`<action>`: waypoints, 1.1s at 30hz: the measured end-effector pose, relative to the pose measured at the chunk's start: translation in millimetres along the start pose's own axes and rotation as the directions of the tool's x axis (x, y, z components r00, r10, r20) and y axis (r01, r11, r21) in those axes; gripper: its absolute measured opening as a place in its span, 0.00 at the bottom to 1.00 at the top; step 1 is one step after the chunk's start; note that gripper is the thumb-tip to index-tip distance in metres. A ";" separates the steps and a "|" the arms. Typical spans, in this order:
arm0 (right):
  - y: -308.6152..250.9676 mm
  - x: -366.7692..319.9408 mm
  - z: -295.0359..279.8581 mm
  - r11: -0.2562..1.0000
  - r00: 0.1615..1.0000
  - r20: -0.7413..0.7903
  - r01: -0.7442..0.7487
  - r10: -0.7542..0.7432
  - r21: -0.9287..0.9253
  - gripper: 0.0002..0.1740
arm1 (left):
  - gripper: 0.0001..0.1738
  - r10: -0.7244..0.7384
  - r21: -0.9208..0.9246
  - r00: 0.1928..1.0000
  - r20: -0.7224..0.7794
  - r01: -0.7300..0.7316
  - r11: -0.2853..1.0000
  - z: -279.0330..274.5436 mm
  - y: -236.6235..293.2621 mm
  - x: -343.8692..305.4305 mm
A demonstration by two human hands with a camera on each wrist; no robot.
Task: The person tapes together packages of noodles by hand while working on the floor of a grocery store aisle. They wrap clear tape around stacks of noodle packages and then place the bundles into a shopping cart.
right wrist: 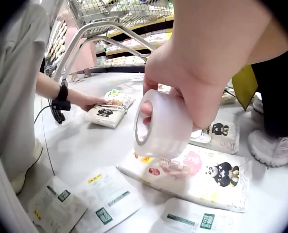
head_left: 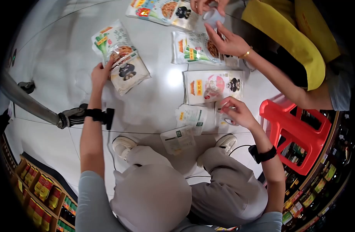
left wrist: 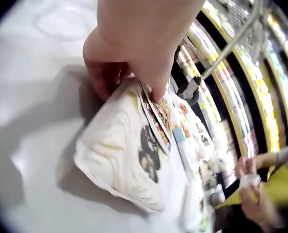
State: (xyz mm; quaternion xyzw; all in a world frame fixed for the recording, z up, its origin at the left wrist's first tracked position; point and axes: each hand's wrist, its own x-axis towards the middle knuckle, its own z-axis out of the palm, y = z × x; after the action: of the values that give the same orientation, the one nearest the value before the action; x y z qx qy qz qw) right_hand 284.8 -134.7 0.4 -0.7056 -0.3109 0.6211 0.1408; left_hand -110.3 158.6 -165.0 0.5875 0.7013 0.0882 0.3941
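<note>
My left hand [head_left: 100, 77] grips the left edge of a pair of stacked food packets [head_left: 128, 73], a green-and-white one and a cream one with a black bear, on the tiled floor. In the left wrist view, the thumb lies on top of the cream packet [left wrist: 115, 141] and the fingers go behind its edge. My right hand [head_left: 239, 112] holds a roll of clear tape [right wrist: 164, 124] above the floor, with fingertips inside its ring. Below it lies a white packet with a pink print [right wrist: 197, 172].
Flat white packets [head_left: 178, 140] lie near my shoes. More packets [head_left: 162, 11] lie farther off. Another person's hands [head_left: 227, 40] hold a second tape roll [head_left: 213, 17]. A red stool [head_left: 297, 131] stands right, a cart's metal frame [head_left: 34, 100] left, and shelves [head_left: 40, 189] behind.
</note>
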 end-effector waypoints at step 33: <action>112.2 48.7 -7.2 0.380 0.807 0.229 0.481 -0.545 -0.790 0.18 | 0.18 0.537 0.571 0.736 0.411 -0.668 0.478 113.2 -2.2 -264.0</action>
State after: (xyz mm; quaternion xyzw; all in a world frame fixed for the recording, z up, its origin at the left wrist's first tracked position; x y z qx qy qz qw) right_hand 323.0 -189.5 -102.3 -0.5761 -0.7587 0.3040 -0.0073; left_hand -37.9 -116.3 -124.0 0.9030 0.3906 -0.0972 0.1500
